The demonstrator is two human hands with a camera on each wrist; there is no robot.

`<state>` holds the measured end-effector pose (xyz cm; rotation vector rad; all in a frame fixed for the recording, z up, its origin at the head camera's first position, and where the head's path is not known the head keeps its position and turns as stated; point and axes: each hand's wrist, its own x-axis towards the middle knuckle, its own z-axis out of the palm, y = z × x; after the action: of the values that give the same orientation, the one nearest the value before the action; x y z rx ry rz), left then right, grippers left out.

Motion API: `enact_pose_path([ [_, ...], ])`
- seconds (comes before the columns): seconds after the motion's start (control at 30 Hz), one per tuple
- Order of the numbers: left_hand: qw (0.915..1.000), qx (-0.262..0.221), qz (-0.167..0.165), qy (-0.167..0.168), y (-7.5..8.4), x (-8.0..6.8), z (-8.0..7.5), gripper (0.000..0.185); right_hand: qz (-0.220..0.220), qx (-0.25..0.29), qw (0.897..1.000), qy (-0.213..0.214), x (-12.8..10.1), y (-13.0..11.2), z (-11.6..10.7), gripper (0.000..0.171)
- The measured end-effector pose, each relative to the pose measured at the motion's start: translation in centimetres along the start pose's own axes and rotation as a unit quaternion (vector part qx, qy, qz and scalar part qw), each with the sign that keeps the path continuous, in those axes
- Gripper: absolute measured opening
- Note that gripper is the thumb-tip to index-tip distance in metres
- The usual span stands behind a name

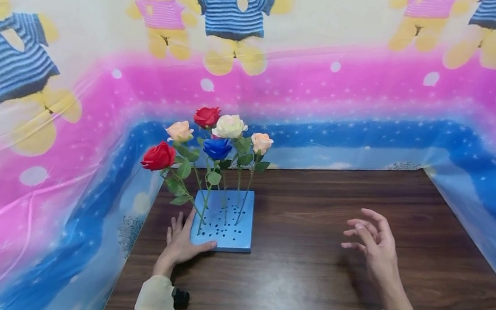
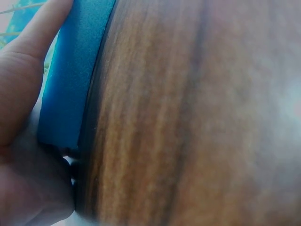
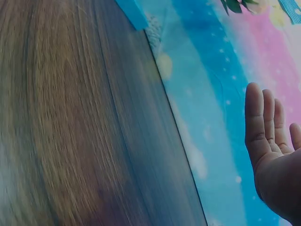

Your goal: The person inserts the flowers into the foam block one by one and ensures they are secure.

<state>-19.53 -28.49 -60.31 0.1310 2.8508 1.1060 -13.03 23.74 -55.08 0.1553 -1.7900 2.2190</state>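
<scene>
A light blue board [image 1: 243,237] full of small holes lies on the table, with several artificial roses standing in it. Their blooms include a blue rose [image 1: 217,149], a white rose [image 1: 230,126], a red rose [image 1: 158,156] and a peach rose [image 1: 262,143]. My left hand [image 1: 181,243] rests against the board's near left corner, fingers spread along the left side and thumb across the front edge. In the left wrist view the thumb lies straight over the board [image 2: 75,89]. To the right, my right hand [image 1: 376,250] hovers above the table, fingers loosely bent, holding nothing.
The dark wood-grain table [image 1: 313,206] reaches back to a printed cloth [image 1: 354,95] that hangs behind and along both sides. Black straps with small devices [image 1: 181,299] sit at both wrists. The rose stems lean at different angles above the board.
</scene>
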Motion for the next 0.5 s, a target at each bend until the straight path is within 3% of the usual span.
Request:
enact_pose_path([
  [0.17,0.9999,0.009,-0.001,-0.007,-0.3,-0.3,-0.4,0.14,-0.007,0.033,0.999,0.03,-1.0,-0.7,-0.9,0.042],
  [0.33,0.9999,0.005,0.005,-0.008,-0.7,-0.3,-0.7,0.139,-0.005,0.03,0.998,0.056,-1.2,-1.0,-1.5,0.043],
  [0.5,0.9997,0.008,-0.017,-0.013,-0.4,-0.7,-1.3,0.141,-0.002,0.028,0.998,0.063,-1.4,-1.0,-1.9,0.04],
])
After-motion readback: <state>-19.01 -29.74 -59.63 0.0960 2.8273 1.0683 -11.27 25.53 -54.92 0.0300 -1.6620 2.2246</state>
